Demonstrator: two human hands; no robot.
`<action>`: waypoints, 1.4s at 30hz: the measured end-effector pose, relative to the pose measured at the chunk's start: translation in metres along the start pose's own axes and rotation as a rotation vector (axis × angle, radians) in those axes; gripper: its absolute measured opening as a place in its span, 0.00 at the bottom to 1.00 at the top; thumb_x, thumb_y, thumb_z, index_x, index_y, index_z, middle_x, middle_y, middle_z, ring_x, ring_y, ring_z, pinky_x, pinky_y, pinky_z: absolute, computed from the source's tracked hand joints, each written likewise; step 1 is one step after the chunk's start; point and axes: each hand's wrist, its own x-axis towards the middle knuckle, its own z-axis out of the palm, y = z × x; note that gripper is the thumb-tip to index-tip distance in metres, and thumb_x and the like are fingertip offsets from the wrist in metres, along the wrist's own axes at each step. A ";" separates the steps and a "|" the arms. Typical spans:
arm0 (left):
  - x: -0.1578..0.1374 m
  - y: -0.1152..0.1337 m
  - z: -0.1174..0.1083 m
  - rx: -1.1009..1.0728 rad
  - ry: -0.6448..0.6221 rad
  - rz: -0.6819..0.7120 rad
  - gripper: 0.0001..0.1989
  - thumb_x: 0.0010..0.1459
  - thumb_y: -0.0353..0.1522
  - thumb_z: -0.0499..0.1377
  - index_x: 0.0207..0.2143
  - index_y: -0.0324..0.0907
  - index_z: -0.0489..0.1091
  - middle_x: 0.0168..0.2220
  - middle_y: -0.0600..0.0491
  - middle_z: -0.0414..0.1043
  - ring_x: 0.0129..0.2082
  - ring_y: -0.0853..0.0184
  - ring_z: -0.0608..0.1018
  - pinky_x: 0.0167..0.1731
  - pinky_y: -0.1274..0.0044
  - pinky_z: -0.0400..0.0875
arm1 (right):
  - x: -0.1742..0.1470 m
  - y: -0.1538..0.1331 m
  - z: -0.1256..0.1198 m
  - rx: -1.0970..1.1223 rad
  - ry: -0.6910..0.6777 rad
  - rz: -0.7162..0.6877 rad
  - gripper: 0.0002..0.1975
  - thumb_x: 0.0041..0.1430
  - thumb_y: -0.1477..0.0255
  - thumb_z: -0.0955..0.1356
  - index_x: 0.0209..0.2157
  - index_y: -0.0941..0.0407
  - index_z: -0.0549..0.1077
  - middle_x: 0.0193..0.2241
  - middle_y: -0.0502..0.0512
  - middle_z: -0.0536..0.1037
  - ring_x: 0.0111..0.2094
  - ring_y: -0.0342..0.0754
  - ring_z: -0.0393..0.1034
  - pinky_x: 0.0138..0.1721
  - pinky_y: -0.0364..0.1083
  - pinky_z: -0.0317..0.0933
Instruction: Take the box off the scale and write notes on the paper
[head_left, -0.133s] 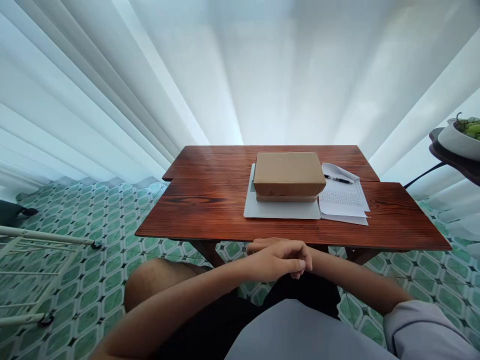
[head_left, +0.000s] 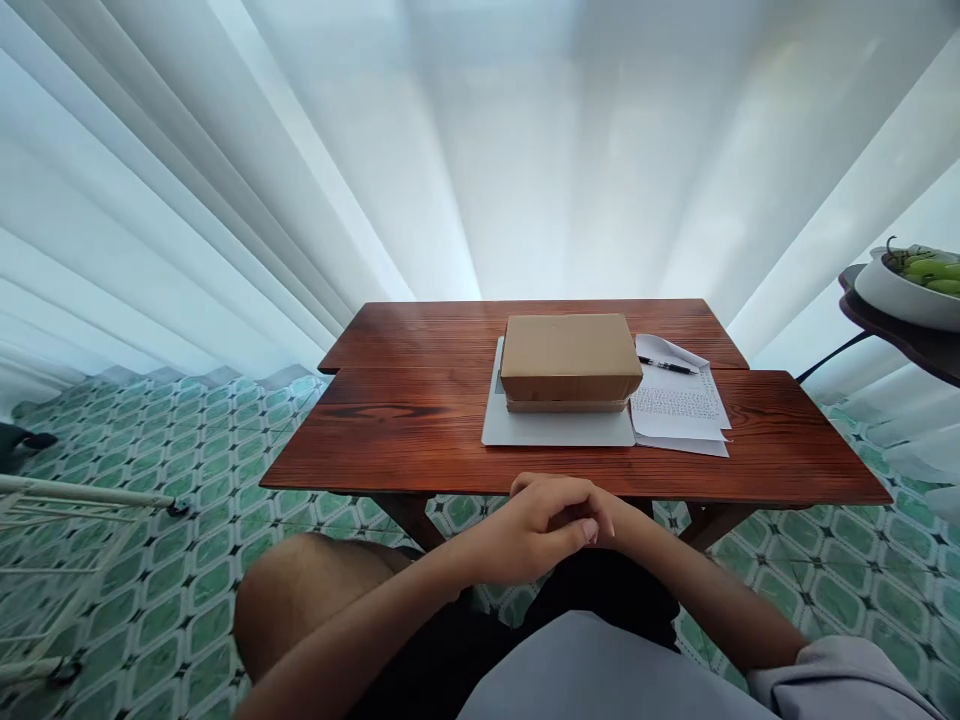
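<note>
The left hand [head_left: 536,525] lies folded over the right hand [head_left: 611,520], fingers curled narrow around each other and holding nothing, just below the near edge of the dark red wooden table [head_left: 405,425]. Nearest to them on the table, a closed brown cardboard box [head_left: 570,358] sits on a flat pale grey board [head_left: 555,428]. Just beside it lie white handwritten paper sheets [head_left: 679,408] with a black pen [head_left: 666,366] on top.

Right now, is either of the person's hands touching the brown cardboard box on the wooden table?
Apart. The head view shows the left hand folded over the right hand before the table edge, well short of the brown cardboard box.
</note>
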 end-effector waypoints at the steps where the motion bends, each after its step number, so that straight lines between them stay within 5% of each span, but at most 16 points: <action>1: -0.004 0.004 -0.002 0.099 0.048 0.063 0.07 0.63 0.27 0.52 0.39 0.41 0.71 0.38 0.54 0.73 0.40 0.70 0.73 0.43 0.77 0.67 | -0.004 -0.002 -0.012 -0.008 -0.032 -0.019 0.08 0.49 0.82 0.69 0.28 0.54 0.74 0.33 0.48 0.77 0.34 0.45 0.72 0.34 0.41 0.68; 6: -0.022 -0.009 -0.014 0.437 0.439 0.157 0.13 0.65 0.27 0.52 0.49 0.47 0.71 0.46 0.53 0.72 0.50 0.68 0.71 0.53 0.73 0.64 | -0.012 -0.011 -0.042 -0.063 0.125 -0.068 0.10 0.63 0.80 0.62 0.38 0.54 0.73 0.38 0.54 0.75 0.39 0.44 0.71 0.40 0.43 0.67; 13: 0.002 -0.053 -0.041 0.472 0.927 0.161 0.19 0.65 0.33 0.53 0.58 0.45 0.66 0.56 0.49 0.70 0.57 0.64 0.71 0.58 0.69 0.66 | -0.007 0.005 -0.077 -0.231 0.744 -0.154 0.03 0.61 0.75 0.69 0.34 0.53 0.75 0.31 0.51 0.77 0.32 0.45 0.71 0.35 0.45 0.66; 19: 0.037 -0.068 -0.074 0.256 1.108 0.070 0.29 0.64 0.38 0.54 0.66 0.40 0.57 0.64 0.45 0.61 0.64 0.62 0.65 0.62 0.70 0.63 | 0.009 0.026 -0.090 -0.226 1.179 -0.052 0.08 0.59 0.65 0.72 0.35 0.55 0.79 0.33 0.55 0.81 0.36 0.50 0.77 0.40 0.49 0.71; 22: 0.050 -0.070 -0.086 0.073 1.096 -0.016 0.32 0.64 0.40 0.54 0.67 0.39 0.54 0.66 0.44 0.58 0.65 0.61 0.63 0.63 0.70 0.61 | 0.015 0.034 -0.093 -0.138 1.325 -0.013 0.18 0.63 0.61 0.68 0.48 0.56 0.77 0.42 0.59 0.81 0.43 0.52 0.77 0.46 0.52 0.71; 27: 0.063 -0.071 -0.089 -0.079 1.024 -0.093 0.34 0.64 0.44 0.53 0.68 0.39 0.53 0.68 0.45 0.54 0.68 0.61 0.59 0.64 0.72 0.59 | 0.022 0.044 -0.096 -0.050 1.155 0.140 0.29 0.68 0.54 0.59 0.65 0.51 0.61 0.65 0.59 0.63 0.65 0.53 0.59 0.64 0.57 0.56; 32: 0.067 -0.073 -0.083 -0.046 0.985 -0.201 0.44 0.60 0.56 0.53 0.70 0.44 0.47 0.69 0.46 0.51 0.68 0.55 0.58 0.63 0.68 0.61 | 0.029 0.049 -0.095 0.115 0.946 0.384 0.39 0.64 0.45 0.59 0.69 0.50 0.53 0.70 0.57 0.51 0.71 0.57 0.44 0.69 0.59 0.42; 42: 0.071 -0.082 -0.079 0.078 0.964 -0.255 0.45 0.57 0.60 0.52 0.69 0.47 0.49 0.67 0.47 0.56 0.66 0.53 0.61 0.62 0.66 0.61 | 0.041 0.061 -0.089 0.202 0.965 0.386 0.41 0.58 0.45 0.65 0.66 0.53 0.59 0.65 0.60 0.62 0.66 0.56 0.57 0.67 0.57 0.50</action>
